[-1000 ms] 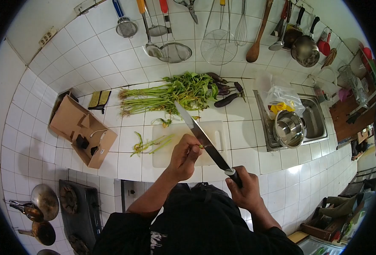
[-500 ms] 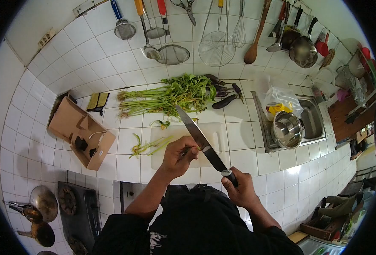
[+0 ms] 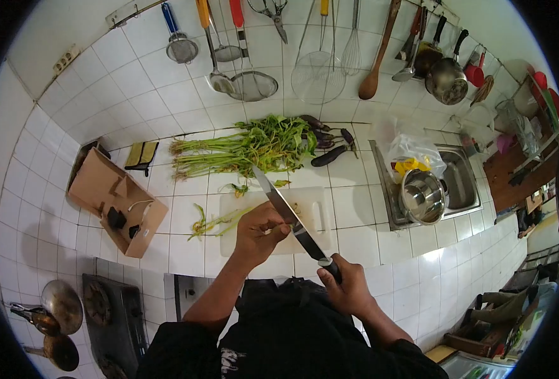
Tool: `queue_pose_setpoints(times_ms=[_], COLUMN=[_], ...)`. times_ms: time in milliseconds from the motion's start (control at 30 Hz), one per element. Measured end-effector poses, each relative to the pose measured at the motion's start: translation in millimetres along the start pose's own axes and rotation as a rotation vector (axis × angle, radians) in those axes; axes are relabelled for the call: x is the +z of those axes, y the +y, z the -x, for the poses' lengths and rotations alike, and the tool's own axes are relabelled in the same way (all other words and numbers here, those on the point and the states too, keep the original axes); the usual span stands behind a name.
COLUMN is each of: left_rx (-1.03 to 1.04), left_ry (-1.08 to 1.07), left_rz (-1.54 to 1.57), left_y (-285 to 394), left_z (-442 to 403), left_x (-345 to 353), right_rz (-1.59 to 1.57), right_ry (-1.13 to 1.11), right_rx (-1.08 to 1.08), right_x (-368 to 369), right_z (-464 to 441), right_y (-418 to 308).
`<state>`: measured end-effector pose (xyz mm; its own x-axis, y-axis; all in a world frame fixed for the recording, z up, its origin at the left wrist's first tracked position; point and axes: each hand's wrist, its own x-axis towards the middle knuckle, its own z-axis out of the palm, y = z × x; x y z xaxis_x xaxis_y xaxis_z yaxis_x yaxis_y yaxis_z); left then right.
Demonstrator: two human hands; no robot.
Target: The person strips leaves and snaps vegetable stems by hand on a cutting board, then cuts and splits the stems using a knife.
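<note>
My right hand (image 3: 346, 281) grips the black handle of a large kitchen knife (image 3: 286, 213), its blade slanting up and to the left above the counter. Close against the blade, my left hand (image 3: 262, 235) is closed in a pinch; whatever sits between its fingertips is too small to make out. Beneath both hands lies a whitish cutting board (image 3: 320, 218). Cut green stems (image 3: 219, 222) rest across its left edge, partly hidden by my left hand. A big bunch of leafy greens (image 3: 248, 146) is spread behind the board, next to several purple eggplants (image 3: 329, 155).
An open cardboard box (image 3: 112, 189) stands left, near a yellow-green sponge cloth (image 3: 142, 155). At right, a steel pot (image 3: 422, 197) and a plastic bag (image 3: 415, 151) sit by the sink (image 3: 459, 183). A stove (image 3: 112, 309) is at lower left; utensils hang on the wall.
The view has shifted slightly. The knife and both hands have moved a little left and toward me, with the grips looking the same. The greens and stems stay where they were.
</note>
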<state>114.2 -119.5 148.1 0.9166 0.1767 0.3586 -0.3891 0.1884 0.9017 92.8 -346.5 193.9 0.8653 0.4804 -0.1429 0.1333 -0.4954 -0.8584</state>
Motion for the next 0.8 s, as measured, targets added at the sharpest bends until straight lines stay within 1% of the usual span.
queue_pose_setpoints(times_ms=[33,100,333,400,467,500,533,600,633,700,733,800], left_rx=[0.000,-0.102,-0.166,-0.301,-0.253,-0.210,-0.213,-0.290,-0.293,-0.369,-0.369,-0.350], left_ry=[-0.003,-0.020,-0.036,-0.063,-0.086,-0.102,-0.110,-0.152,-0.157,-0.145,-0.146,-0.136], left_rz=[0.001,0.158,0.105,0.101,0.114,0.127,0.134,0.165,0.169,0.182,0.181,0.288], left_y=[-3,-7,-3,-2,1,1,-1,-4,-6,-11,-16,-23], left_z=[1,3,-5,-3,-5,-6,-5,-5,-4,-3,-3,-2], left_x=[-3,-10,-11,-15,-12,-10,-10,-14,-16,-21,-24,-27], right_rz=[-0.019,-0.039,-0.063,-0.050,-0.135,-0.132,-0.136,-0.139,-0.143,-0.146,-0.117,-0.090], right_ry=[-0.030,-0.057,-0.043,-0.035,-0.074,-0.064,-0.073,-0.074,-0.088,-0.101,-0.079,-0.059], right_rx=[0.013,0.027,-0.012,-0.014,0.003,0.005,-0.003,-0.009,0.005,0.015,-0.009,-0.031], right_x=[0,0,3,3,3,2,3,2,1,0,0,1], right_z=[-1,-1,-2,-3,-2,-2,-1,0,0,-1,-1,-1], right_y=[2,3,8,9,12,12,12,12,11,12,14,14])
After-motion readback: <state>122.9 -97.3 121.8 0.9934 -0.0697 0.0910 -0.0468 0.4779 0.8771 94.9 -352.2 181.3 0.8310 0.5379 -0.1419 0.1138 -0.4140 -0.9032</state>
